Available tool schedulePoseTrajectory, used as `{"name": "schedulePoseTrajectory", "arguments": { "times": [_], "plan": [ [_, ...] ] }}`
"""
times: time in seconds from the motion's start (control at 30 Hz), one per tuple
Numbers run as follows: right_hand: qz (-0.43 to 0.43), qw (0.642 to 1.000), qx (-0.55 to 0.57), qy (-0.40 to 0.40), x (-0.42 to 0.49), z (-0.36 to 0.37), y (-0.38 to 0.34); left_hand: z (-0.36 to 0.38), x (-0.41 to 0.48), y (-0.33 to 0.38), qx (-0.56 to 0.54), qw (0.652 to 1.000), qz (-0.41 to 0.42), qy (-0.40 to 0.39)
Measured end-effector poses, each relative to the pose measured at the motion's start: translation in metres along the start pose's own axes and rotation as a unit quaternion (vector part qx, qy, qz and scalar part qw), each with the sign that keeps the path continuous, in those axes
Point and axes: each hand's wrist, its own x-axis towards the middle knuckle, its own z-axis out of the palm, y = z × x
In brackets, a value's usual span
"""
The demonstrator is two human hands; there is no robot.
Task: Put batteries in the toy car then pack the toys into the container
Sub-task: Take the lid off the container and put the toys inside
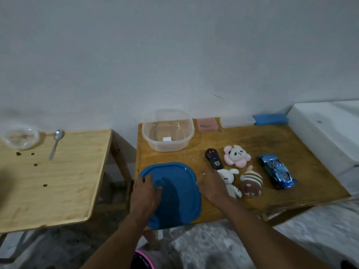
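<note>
A clear plastic container [168, 131] stands open and empty at the back of the brown table. Its blue lid [174, 195] lies flat at the front edge. My left hand [145, 193] grips the lid's left rim, and my right hand [211, 186] holds its right rim. Right of the lid lie a black remote [213, 158], a pink panda plush [236, 156], a white rabbit plush [230, 182], a brown striped plush [251, 184] and a shiny blue toy car [276, 170]. No batteries are visible.
Along the wall sit a pink box [206, 124], a white box [237, 122] and a blue sponge [270, 119]. A white appliance [328, 133] borders the table's right side. A lighter wooden table [50, 181] at left holds a glass bowl [20, 139] and a spoon [56, 143].
</note>
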Motion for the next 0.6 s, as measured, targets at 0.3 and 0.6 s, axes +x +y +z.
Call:
{"name": "schedulePoseTrajectory", "arguments": {
  "times": [0.3, 0.6],
  "plan": [
    [-0.03, 0.998, -0.018, 0.054, 0.031, -0.053, 0.031, 0.007, 0.025, 0.085, -0.008, 0.994, 0.103, 0.02],
    [-0.072, 0.996, -0.053, 0.023, 0.094, -0.09, 0.122, 0.05, 0.044, 0.18, 0.033, 0.992, 0.122, 0.016]
  ]
}}
